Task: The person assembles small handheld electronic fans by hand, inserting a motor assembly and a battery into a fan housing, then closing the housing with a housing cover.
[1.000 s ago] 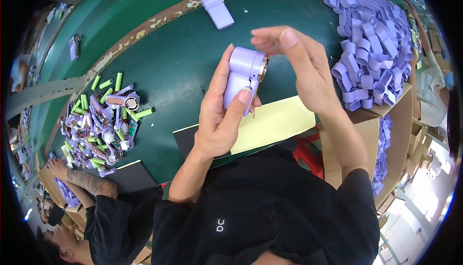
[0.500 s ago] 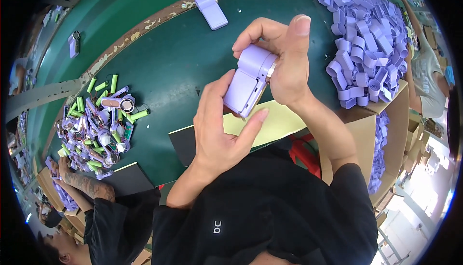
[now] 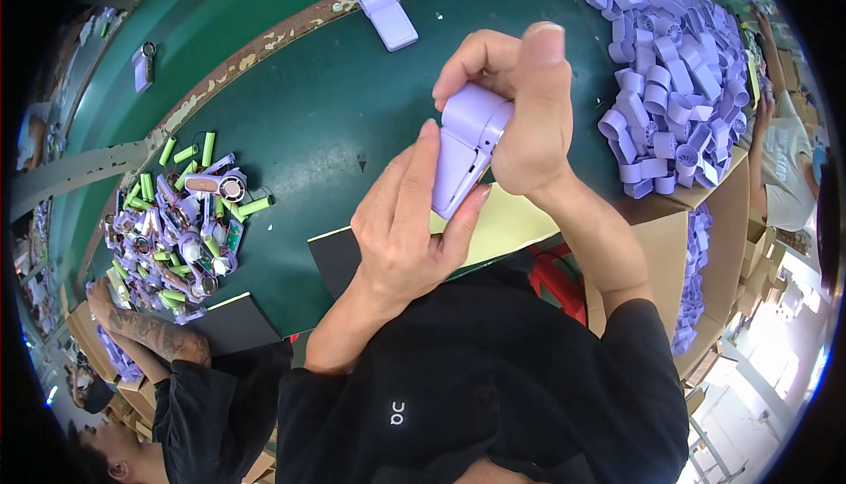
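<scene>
A light-purple handheld fan [image 3: 476,114] is held between my two hands above the work table, tilted, its round head end up and toward the right. My left hand [image 3: 392,229] is closed on the flat body, fingers along its left face and thumb at its lower right edge. The fingers of my right hand [image 3: 536,127] curl round the head end, with the palm against its right side and the thumb pointing up. A narrow gap shows along the housing's right edge. The right palm hides part of the head.
Another purple fan [image 3: 388,17] lies at the table's far edge. A heap of purple housings [image 3: 674,88] is on the right, above a cardboard box [image 3: 652,259]. On the left lies a pile of fan parts and green batteries [image 3: 176,237], near a co-worker's arm [image 3: 159,334]. A yellow sheet [image 3: 502,224] lies below my hands.
My left hand has turned and shifted over the fan's body, its fingers now covering more of it. The fan has tilted steeper and moved slightly right.
</scene>
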### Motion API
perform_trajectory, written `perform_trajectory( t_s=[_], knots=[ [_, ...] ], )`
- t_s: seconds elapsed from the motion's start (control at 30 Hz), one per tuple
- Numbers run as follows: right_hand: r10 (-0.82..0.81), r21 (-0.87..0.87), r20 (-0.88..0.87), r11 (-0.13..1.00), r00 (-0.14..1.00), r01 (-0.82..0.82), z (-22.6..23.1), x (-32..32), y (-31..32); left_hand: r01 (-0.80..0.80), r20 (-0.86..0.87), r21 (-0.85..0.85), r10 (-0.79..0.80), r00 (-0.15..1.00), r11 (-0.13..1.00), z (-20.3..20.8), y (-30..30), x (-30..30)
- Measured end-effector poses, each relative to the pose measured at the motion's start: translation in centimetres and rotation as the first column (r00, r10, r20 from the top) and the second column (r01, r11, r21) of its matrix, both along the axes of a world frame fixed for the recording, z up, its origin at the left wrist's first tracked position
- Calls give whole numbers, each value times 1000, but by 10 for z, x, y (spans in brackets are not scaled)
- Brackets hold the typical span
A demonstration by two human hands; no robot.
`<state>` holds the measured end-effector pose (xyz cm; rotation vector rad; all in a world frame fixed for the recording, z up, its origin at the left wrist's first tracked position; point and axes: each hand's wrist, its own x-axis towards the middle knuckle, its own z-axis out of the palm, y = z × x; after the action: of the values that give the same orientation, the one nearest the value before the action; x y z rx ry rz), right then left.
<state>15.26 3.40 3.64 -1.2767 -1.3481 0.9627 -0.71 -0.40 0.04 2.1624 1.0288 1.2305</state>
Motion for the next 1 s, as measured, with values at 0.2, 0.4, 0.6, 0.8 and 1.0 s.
perform_trajectory(
  t_s=[0.2, 0.4, 0.6, 0.8, 1.0],
  knots=[
    [3, 2, 37, 1000, 999, -4, 0, 3, 4, -4, 115, -30, 7, 993, 1000, -3, 2, 8],
    [39, 413, 447, 877, 893, -245, 1, 32, 13, -21, 165, -223, 59, 985, 975, -6, 6, 1],
    [148, 361, 476, 866, 867, -346, 14, 51, -3, -75, 74, -198, 91, 993, 977, -1, 9, -5],
    [82, 432, 538, 828, 839, -358, 10, 41, -2, -129, 19, -72, 131, 991, 989, 5, 7, -3],
    [-11, 414, 610, 857, 792, -306, 11, 30, -9, -184, -20, 5, 184, 983, 983, 1, 7, 0]
  ],
)
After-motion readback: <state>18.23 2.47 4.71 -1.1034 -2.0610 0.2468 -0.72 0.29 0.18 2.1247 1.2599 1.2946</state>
